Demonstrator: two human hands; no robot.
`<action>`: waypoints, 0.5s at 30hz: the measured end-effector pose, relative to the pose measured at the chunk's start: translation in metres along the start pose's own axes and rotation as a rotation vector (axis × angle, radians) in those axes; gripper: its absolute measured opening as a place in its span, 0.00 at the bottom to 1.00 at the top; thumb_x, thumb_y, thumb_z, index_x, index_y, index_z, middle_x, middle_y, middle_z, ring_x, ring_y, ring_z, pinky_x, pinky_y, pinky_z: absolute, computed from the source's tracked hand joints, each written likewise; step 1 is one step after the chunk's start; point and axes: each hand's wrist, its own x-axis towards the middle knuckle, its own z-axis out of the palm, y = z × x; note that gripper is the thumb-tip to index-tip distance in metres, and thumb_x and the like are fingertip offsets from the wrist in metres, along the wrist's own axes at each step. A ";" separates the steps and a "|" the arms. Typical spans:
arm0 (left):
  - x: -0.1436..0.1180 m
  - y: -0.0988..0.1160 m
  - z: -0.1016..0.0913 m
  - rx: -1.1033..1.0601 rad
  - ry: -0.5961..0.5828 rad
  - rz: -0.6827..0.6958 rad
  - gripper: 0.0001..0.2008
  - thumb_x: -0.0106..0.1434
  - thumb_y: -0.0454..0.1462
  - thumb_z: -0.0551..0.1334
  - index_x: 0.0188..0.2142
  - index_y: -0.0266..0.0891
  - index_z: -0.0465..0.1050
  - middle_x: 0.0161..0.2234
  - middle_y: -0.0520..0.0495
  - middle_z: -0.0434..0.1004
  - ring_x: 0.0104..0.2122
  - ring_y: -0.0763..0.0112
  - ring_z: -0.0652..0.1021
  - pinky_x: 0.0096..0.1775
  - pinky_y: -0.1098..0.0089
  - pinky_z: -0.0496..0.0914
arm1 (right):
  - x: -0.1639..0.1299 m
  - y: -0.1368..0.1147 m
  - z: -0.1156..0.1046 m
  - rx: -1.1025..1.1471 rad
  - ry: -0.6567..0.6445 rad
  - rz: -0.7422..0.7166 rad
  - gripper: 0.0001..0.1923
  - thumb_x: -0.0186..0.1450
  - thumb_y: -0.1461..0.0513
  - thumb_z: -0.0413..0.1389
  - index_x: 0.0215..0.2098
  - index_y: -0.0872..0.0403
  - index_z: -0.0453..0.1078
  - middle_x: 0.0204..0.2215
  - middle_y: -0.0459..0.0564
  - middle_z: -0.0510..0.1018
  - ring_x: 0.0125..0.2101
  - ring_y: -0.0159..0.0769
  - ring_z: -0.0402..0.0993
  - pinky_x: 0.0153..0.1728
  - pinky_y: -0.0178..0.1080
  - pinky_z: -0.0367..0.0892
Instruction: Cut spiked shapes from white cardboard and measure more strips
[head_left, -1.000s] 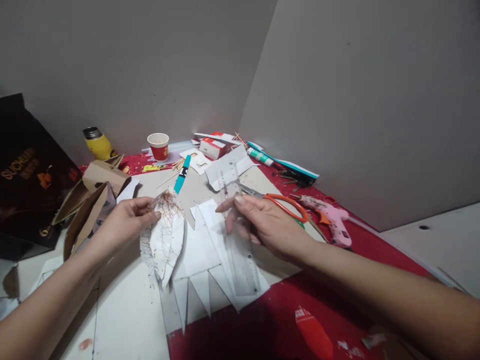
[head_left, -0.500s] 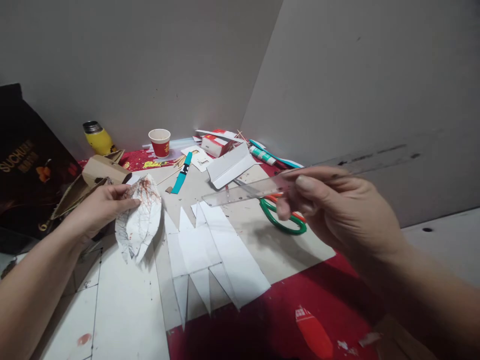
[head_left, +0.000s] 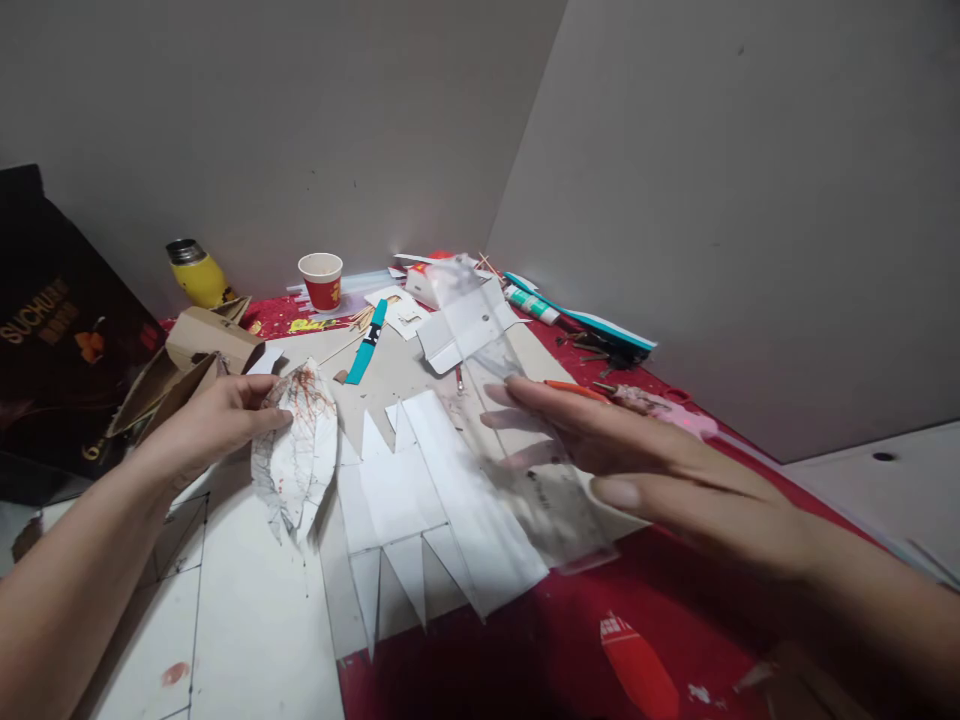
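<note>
the left hand (head_left: 214,425) pinched a leaf-shaped paper (head_left: 296,455), white with red-brown veins and stains, by its upper edge, thumb on top and fingers behind. the leaf hung tilted above white card (head_left: 240,620) on the table's left part, just beside a spread of cut white paper with pointed tips (head_left: 420,500).

the right hand (head_left: 637,465) was held flat and low, fingers stretched out toward the left, with a clear ruler (head_left: 517,440) under them; the ruler was blurred, and i could not tell whether the fingers gripped it or only lay on it. the ruler ran from near the folded white sheet (head_left: 469,325) down toward the red cloth (head_left: 540,650), over the right edge of the pointed paper.

behind the right hand lay orange-handled scissors (head_left: 574,388) and a pink glue gun (head_left: 671,408), both partly hidden. farther back stood a red cup (head_left: 321,280), a yellow bottle (head_left: 196,275) and a teal knife (head_left: 366,342). brown cardboard (head_left: 191,355) sat just behind the left hand, a dark box (head_left: 52,330) beside it.
</note>
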 end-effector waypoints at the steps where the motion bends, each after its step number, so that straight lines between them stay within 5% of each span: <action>1: -0.001 0.001 0.002 0.000 -0.015 0.005 0.15 0.43 0.36 0.73 0.33 0.40 0.81 0.27 0.49 0.81 0.24 0.68 0.78 0.27 0.72 0.71 | 0.002 0.002 0.001 0.016 0.058 0.013 0.20 0.62 0.53 0.61 0.53 0.34 0.72 0.57 0.43 0.73 0.46 0.46 0.78 0.45 0.48 0.74; 4: -0.004 0.002 0.008 0.009 -0.064 0.016 0.14 0.44 0.37 0.72 0.33 0.41 0.81 0.28 0.49 0.81 0.25 0.68 0.78 0.29 0.72 0.72 | 0.009 0.011 0.007 0.056 0.230 0.059 0.11 0.59 0.56 0.65 0.41 0.43 0.78 0.41 0.49 0.82 0.36 0.43 0.81 0.36 0.46 0.77; 10: -0.004 0.001 0.015 0.038 -0.170 0.017 0.11 0.47 0.37 0.71 0.34 0.44 0.81 0.27 0.50 0.80 0.25 0.69 0.78 0.30 0.73 0.71 | 0.021 0.019 0.014 0.245 0.205 0.039 0.26 0.62 0.61 0.61 0.58 0.42 0.64 0.35 0.47 0.77 0.28 0.36 0.79 0.23 0.38 0.76; 15: 0.000 -0.006 0.012 0.031 -0.170 -0.009 0.13 0.49 0.37 0.71 0.37 0.44 0.81 0.28 0.50 0.80 0.25 0.68 0.78 0.29 0.72 0.72 | 0.032 0.017 0.017 0.232 0.198 0.073 0.22 0.60 0.63 0.62 0.53 0.48 0.68 0.29 0.43 0.71 0.25 0.32 0.76 0.20 0.33 0.73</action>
